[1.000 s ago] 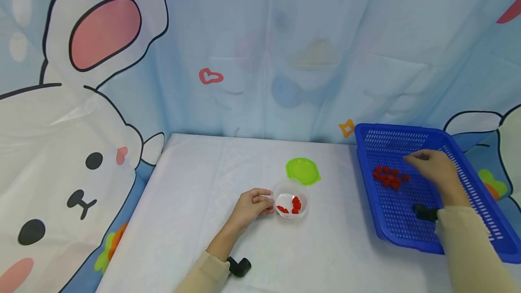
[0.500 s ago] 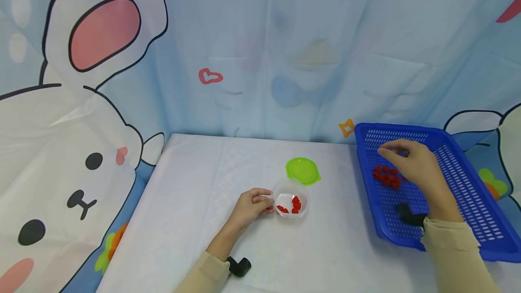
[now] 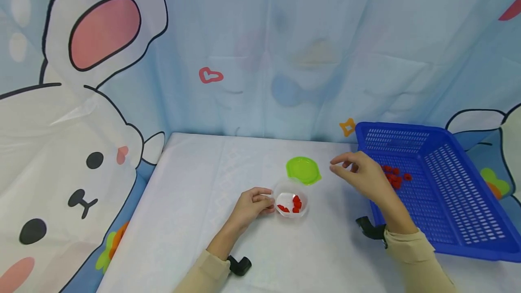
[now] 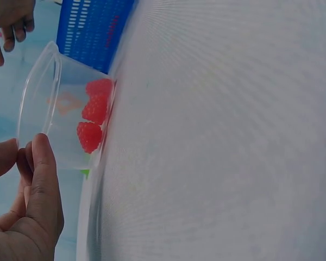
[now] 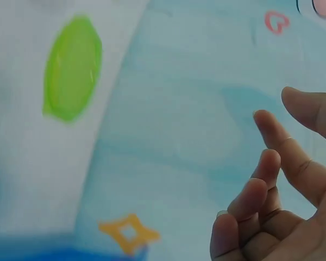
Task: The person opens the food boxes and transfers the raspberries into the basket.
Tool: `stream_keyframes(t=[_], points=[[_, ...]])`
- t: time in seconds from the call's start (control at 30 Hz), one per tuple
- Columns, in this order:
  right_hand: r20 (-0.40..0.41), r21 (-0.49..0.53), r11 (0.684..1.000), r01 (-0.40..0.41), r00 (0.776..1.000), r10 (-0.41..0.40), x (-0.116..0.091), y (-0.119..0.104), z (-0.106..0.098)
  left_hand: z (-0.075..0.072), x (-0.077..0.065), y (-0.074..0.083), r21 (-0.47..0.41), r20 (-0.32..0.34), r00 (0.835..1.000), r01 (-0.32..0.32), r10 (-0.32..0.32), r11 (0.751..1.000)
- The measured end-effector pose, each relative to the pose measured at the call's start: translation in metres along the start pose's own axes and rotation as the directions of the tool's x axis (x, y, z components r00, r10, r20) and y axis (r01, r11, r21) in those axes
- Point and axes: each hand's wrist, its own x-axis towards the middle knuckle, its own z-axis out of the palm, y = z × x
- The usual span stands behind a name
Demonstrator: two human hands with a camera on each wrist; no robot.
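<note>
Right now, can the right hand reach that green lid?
Probably yes: the right hand looks empty, to the right of the green lid, and nothing shows between them. The clear cup stands at the lid's nearer side, leaving its right side free.

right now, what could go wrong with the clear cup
The left hand pinches the clear cup only at its rim, so a tug could tip it and spill the red berries inside. The green lid lies close behind the cup, so a forward slide might bump it.
</note>
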Motion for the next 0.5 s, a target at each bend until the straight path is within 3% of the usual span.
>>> stream_keyframes(t=[0.17, 0.33, 0.5], points=[[0.051, 0.048, 0.997, 0.060, 0.997, -0.062, 0.000, -0.005, 0.037, 0.000, 0.000, -0.002, -0.001, 0.001, 1.000, -0.003, 0.003, 1.000], [0.126, 0.125, 0.991, 0.043, 0.990, -0.059, 0.003, 0.001, 0.064, 0.000, 0.001, -0.002, -0.004, 0.000, 1.000, -0.004, 0.004, 1.000], [0.238, 0.230, 0.971, 0.071, 0.963, -0.127, 0.012, 0.015, 0.082, 0.001, 0.001, -0.002, -0.008, -0.008, 1.000, -0.006, 0.006, 1.000]])
